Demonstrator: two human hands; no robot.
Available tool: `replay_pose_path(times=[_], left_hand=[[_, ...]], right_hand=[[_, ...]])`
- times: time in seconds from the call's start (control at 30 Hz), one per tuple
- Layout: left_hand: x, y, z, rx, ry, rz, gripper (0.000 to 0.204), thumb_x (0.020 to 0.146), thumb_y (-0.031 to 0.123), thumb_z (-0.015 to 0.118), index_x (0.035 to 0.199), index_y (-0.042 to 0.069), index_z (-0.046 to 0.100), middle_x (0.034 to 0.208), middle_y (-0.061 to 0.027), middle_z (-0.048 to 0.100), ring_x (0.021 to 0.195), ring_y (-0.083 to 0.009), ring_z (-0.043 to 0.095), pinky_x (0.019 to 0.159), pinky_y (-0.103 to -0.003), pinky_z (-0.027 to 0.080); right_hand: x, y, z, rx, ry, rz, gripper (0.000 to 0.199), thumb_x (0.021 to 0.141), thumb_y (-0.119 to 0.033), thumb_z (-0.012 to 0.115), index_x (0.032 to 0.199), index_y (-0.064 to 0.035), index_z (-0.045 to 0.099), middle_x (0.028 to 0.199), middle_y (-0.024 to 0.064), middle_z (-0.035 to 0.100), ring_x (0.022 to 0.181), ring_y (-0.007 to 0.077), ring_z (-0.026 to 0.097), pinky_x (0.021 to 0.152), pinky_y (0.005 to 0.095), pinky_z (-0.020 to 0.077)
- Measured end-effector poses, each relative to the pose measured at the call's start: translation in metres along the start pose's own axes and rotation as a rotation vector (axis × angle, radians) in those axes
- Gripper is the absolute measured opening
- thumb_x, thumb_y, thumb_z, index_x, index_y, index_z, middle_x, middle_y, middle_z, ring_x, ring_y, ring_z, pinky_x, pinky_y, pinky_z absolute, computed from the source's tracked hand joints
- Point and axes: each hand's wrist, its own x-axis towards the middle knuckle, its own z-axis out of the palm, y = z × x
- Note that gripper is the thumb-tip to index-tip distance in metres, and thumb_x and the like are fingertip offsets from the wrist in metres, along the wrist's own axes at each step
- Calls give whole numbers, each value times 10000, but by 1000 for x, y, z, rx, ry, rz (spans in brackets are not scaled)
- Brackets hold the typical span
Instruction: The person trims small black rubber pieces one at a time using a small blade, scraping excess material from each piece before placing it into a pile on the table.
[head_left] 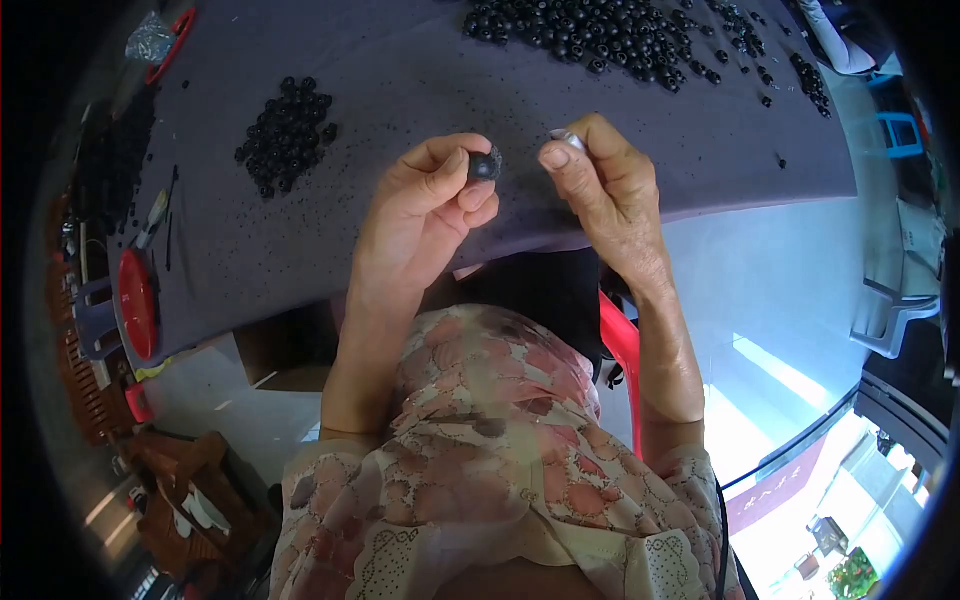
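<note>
The largest thing I have in view is the table (400,60), covered in dark purple-grey cloth and reaching across the upper part of my view. Below its near edge I look down on the wearer's floral garment (440,430). A broad pile of round black pieces (590,35) spreads over the far side of the table, thinning out into loose ones toward the right.

Between that pile and the garment I have both hands raised, well apart. The left hand (425,205) is pinched around one item, thumb against fingertips; the right hand (610,190) is curled, its thumb and forefinger pressed on another.

Left of the left hand sits a smaller cluster of black pieces (287,137). At the table's left edge I see a red dish (138,303), and just above it a slim tool (153,218).

Smaller again is the dark ball (483,166) in the left fingertips, above the table's near edge. The right fingertips hold a small silvery object (567,138), mostly hidden, so I cannot tell its kind. Tiny dark specks dot the cloth.
</note>
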Motion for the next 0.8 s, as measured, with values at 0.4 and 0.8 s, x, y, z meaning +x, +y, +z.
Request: replay_pose_path(times=[0.4, 0.8], left_hand=[[-2, -2, 8, -54, 103, -34, 160, 844, 80, 466, 939, -12, 556, 738, -55, 542, 623, -99, 481, 561, -232, 375], [-4, -6, 11, -44, 127, -41, 147, 848, 82, 460, 926, 4, 558, 772, -84, 571, 650, -114, 506, 562, -249, 394]], right_hand=[[-5, -8, 13, -37, -79, -111, 209, 748, -170, 639, 820, -10, 525, 630, 30, 563, 574, 75, 534, 513, 202, 423], [-10, -23, 24, 183, 15, -138, 132, 726, 15, 605, 850, 9, 559, 711, 56, 602, 644, 84, 593, 524, 162, 462]])
